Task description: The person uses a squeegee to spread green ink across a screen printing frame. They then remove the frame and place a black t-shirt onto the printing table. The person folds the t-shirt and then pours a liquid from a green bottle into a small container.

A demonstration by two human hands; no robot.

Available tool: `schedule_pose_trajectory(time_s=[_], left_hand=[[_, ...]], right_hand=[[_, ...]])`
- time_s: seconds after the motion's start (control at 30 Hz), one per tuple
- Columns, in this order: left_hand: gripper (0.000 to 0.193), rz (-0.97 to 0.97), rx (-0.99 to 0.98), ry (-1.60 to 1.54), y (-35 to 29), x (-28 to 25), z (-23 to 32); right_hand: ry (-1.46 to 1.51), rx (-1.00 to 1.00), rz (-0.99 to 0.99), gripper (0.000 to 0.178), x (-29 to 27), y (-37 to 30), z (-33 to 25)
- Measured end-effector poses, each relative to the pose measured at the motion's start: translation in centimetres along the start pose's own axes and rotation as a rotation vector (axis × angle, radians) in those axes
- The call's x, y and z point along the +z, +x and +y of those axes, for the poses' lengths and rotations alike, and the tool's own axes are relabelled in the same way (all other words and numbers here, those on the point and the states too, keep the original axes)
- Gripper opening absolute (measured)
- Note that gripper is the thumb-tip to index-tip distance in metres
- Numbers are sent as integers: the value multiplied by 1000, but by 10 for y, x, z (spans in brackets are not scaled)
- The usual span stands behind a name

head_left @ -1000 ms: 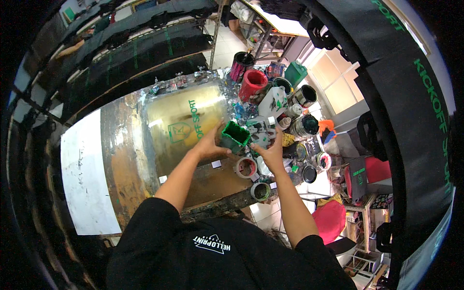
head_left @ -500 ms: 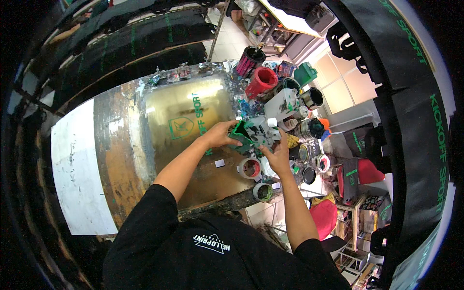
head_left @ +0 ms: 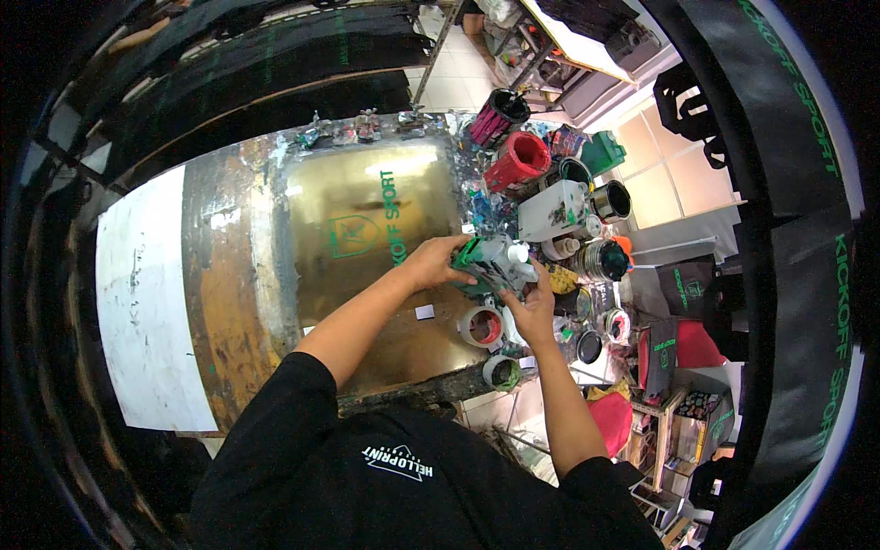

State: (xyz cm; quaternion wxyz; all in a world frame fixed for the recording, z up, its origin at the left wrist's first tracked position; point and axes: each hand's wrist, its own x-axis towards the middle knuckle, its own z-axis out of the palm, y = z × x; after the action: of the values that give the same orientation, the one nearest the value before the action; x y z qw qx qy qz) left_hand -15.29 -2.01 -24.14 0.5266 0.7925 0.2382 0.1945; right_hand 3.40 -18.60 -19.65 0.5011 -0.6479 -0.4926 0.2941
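Between both hands I hold a grey, ink-smeared plastic jug [head_left: 498,266] with a white cap, above the right part of the gold-coloured screen [head_left: 323,188]. My left hand [head_left: 431,265] grips the green-coated end, its thumb below and its fingers over the edge. My right hand [head_left: 534,314] is closed around the capped side. I cannot tell whether the green end belongs to the jug or is a separate open container pressed against it. Just below the hands sits a tape roll [head_left: 466,326] with red inside.
At the right stand a red tub [head_left: 519,163], a white jug [head_left: 554,213], a dark open can [head_left: 612,200] and several jars. A small tub with green paint [head_left: 501,373] sits at the near edge. A white sheet [head_left: 147,302] covers the table's left end.
The jug has tilted and come slightly nearer; its green inside shows less now. Both hands moved with it. The whole view has shifted a little.
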Motion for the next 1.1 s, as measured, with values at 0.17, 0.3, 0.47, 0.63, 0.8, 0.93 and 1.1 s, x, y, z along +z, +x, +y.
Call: schedule_pose_trajectory(time_s=[0.17, 0.3, 0.47, 0.63, 0.8, 0.93, 1.1], left_hand=[[91, 127, 94, -23, -11, 13, -8], [94, 173, -104, -251, -32, 29, 10], [83, 409, 187, -90, -41, 51, -19], [75, 339, 273, -16, -38, 34, -23], [73, 270, 248, -26, -33, 24, -19], [69, 273, 243, -27, -31, 27, -23], [60, 213, 257, -59, -32, 17, -23]], right_hand=[[-56, 44, -134, 80, -9, 16, -11], [-169, 50, -118, 77, -6, 25, -34], [-154, -44, -41, 58, 4, 19, 0], [14, 20, -55, 69, 4, 15, 3], [-10, 16, -17, 64, 5, 15, 7], [-11, -13, -15, 61, 6, 16, 9], [-113, -44, -24, 59, 1, 14, 13]])
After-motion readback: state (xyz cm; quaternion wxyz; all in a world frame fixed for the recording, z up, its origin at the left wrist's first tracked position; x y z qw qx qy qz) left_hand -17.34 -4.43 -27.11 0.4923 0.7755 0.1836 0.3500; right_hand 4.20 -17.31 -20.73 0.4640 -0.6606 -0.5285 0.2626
